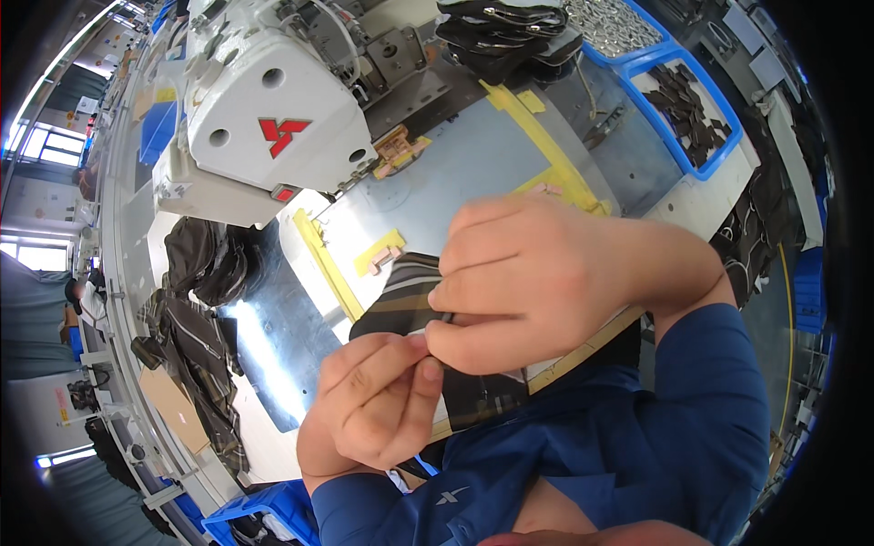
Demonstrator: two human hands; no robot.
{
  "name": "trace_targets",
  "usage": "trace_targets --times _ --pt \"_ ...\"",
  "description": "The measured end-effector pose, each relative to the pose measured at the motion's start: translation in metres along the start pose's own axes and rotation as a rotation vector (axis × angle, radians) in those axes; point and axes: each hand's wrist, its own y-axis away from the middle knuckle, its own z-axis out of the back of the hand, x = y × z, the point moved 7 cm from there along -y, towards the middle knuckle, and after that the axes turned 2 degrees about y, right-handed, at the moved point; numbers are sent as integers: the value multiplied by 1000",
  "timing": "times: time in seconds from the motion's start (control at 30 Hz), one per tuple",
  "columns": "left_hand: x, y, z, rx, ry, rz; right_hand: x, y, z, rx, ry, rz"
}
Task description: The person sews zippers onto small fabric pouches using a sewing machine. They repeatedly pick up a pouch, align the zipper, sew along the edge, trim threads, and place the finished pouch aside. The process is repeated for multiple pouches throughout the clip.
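Observation:
A dark brown fabric piece [398, 308] with lighter stripes lies at the near edge of the work plate, partly beneath my hands. My right hand [537, 282] comes over it from the right, its fingers curled and closed on the cloth. Thumb and forefinger of my left hand [373, 400] are pinched together at the right fingertips, over the same cloth. Whatever small part sits between the two pinches is hidden by the fingers. Below the hands, the near end of the cloth hangs toward my body.
A white sewing machine head [264, 127] stands at the far left. Yellow tape strips [328, 264] border the plate [428, 187]. Far right are blue trays of metal parts [614, 27] and brown pieces [687, 109]. Dark zippered pieces [501, 36] and fabric piles [205, 259] lie around.

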Motion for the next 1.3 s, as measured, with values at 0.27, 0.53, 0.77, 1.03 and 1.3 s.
trace_targets --times 0.27,0.53,0.77,1.03,1.3 --pt "10 4 4 -160 27 -83 -12 -2 1 4 -181 -144" --pt "33 0 29 -323 180 169 -3 1 3 -159 60 -20" --pt "43 -3 30 -166 485 286 1 1 1 -165 -45 17" --pt "21 -11 30 -187 165 61 2 -1 3 -91 -104 44" --pt "10 -9 26 -169 -58 -79 3 2 -4 -202 -106 8"
